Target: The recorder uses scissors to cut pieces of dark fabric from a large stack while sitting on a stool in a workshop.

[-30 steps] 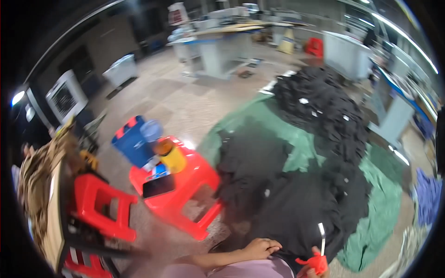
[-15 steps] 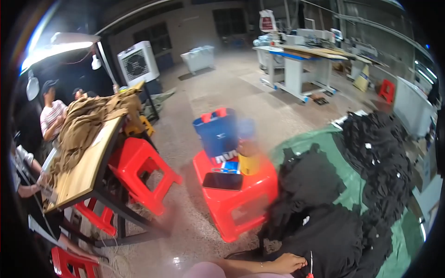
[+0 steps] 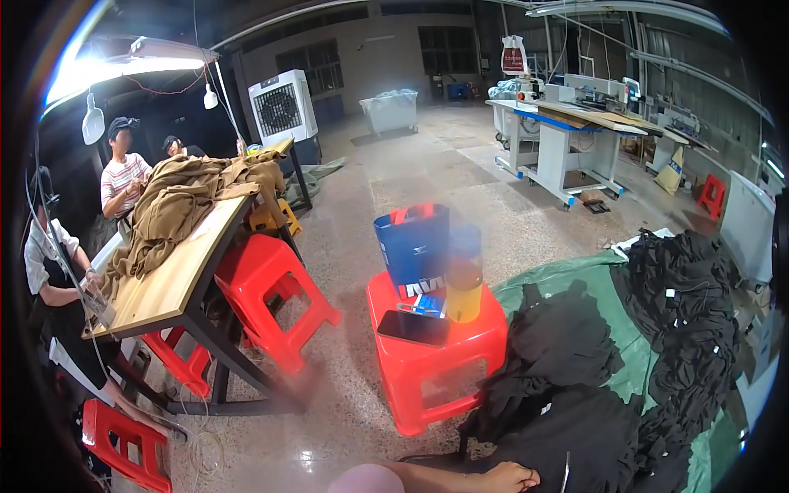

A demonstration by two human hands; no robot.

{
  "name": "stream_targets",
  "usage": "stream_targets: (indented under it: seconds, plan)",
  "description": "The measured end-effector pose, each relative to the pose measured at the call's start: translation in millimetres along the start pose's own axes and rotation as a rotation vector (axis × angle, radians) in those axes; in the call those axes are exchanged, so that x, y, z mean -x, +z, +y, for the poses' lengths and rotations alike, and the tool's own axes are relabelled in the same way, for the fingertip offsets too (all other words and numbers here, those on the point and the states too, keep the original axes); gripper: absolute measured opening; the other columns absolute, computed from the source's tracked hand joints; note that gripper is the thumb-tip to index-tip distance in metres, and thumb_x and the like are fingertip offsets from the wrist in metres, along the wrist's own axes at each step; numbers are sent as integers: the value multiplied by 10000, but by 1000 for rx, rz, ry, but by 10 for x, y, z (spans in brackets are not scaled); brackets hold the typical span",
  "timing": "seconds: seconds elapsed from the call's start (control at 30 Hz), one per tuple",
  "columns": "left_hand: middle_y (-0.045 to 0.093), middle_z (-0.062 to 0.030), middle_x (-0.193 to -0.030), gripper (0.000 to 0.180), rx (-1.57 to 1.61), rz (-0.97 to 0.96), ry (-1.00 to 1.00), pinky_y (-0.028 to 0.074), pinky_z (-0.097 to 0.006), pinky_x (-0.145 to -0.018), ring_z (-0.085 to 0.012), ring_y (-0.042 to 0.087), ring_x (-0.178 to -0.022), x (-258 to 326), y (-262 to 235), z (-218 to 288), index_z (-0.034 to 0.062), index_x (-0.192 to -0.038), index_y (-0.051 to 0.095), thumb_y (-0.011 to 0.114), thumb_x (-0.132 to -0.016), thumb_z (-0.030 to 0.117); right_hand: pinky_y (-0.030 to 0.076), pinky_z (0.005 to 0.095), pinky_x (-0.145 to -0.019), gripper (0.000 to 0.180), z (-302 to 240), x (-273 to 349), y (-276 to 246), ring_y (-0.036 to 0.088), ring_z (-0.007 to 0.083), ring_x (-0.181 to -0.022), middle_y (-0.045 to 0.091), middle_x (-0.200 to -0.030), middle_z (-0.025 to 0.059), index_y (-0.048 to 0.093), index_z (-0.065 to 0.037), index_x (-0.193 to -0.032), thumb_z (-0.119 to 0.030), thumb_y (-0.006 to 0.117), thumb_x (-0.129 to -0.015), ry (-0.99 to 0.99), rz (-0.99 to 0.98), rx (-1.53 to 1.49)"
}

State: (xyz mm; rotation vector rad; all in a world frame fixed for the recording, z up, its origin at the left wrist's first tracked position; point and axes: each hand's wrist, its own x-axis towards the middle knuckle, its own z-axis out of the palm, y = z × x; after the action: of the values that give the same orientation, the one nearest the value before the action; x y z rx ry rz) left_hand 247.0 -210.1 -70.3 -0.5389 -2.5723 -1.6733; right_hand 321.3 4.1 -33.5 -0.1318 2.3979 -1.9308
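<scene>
My left hand is at the bottom edge, its fingers closed on a black garment spread over my lap area. Just right of it a thin, pointed metal tool stands nearly upright against the black cloth; its lower end is cut off by the frame. My right hand is out of the picture. Something rounded and pink shows beside my left forearm.
Ahead, a red stool holds a phone, a blue bag and a cup of yellow liquid. Black garments lie on a green sheet at right. People sit and stand by a wooden table at left.
My view has swung slightly left, so the surroundings sit further right. My left hand sits a little lower. The tool's red lower end has gone out of view.
</scene>
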Motion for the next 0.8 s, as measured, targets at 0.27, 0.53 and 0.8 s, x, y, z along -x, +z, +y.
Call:
stream_targets:
  seconds: [0.27,0.53,0.8]
  plan:
    - [680,-112,-786,139,12,-52,-55,507,-397,-657,-315,658,-715,39,15,89,101,-874,676,572,-781,108,520,298,-796,410,40,-30,70,686,192,-940,709,-1018,203,599,10,-1243,-220,691,-917,22,-45,233]
    - [702,-104,-833,188,10,-88,-74,534,-386,-689,-294,688,-764,22,6,8,101,-939,695,583,-789,115,532,330,-784,404,283,-40,105,702,241,-915,704,-997,222,614,-3,-1228,-255,683,-920,129,82,236]
    - [701,-116,-829,185,-59,-74,-24,527,-421,-661,-327,678,-749,-15,-21,10,115,-933,707,569,-820,164,534,343,-788,400,-146,58,62,704,263,-918,705,-992,218,622,-6,-1216,-272,678,-922,167,106,420]
